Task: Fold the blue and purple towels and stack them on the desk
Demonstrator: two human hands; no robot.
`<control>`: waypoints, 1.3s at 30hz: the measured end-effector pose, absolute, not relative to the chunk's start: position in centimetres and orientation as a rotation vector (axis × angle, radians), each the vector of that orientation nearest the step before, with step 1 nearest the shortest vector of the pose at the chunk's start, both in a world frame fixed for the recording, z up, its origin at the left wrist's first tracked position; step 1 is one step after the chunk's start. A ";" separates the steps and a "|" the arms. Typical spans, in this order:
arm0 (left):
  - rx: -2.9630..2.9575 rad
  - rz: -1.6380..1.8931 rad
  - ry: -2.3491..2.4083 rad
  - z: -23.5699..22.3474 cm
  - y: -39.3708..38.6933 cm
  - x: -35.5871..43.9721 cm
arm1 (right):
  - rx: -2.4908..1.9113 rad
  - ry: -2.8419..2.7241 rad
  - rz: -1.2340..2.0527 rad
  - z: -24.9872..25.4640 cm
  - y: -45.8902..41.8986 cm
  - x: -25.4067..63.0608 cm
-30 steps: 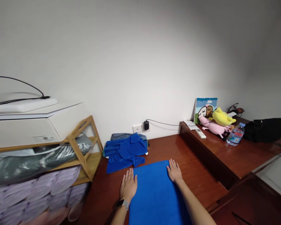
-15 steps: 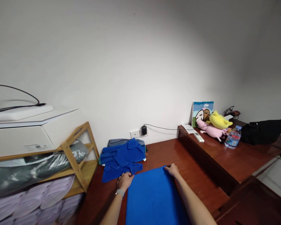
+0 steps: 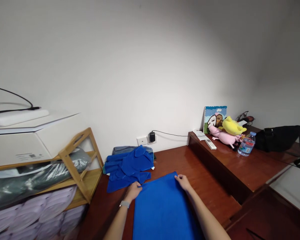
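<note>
A flat blue towel lies on the reddish-brown wooden table and runs out of view at the bottom. My left hand, with a grey band on its wrist, pinches the towel's far left corner. At the far right corner, my right hand grips the edge between thumb and fingers, and the corner sticks up slightly there. Just beyond my left hand is a rumpled heap of blue cloths, with a grey-blue folded cloth behind it against the wall.
On the raised ledge at right are a white remote, a pink plush toy, a yellow plush toy, a water bottle and a black bag. A wooden rack stands left. A black charger has a cable.
Both hands keep their hold on the towel's far corners. The far right corner has risen a little. The camera view has shifted slightly.
</note>
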State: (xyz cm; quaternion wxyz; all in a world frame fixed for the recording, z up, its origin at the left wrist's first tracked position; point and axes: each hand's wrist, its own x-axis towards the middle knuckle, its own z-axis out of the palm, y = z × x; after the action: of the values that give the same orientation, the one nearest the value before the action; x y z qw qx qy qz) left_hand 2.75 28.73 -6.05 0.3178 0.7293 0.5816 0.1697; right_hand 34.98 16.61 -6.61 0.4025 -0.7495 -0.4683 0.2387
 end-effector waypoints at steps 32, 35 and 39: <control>1.731 1.232 0.655 3.1 17.4 22.5 | -2.519 -0.527 -0.660 8.6 -3.5 63.9; 1.939 1.269 1.091 -7.3 17.8 10.5 | -2.687 -0.719 -0.366 4.6 -3.7 61.4; 2.132 1.240 1.368 -14.3 18.5 -2.5 | -2.771 -0.765 -0.140 3.9 -3.7 62.2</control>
State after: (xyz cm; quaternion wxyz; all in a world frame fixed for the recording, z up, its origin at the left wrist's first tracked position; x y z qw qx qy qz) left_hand -2.46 18.47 -14.32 0.1598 0.7462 0.4789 0.4339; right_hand 62.24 -3.66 3.93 0.1313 -0.9545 -0.2633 -0.0481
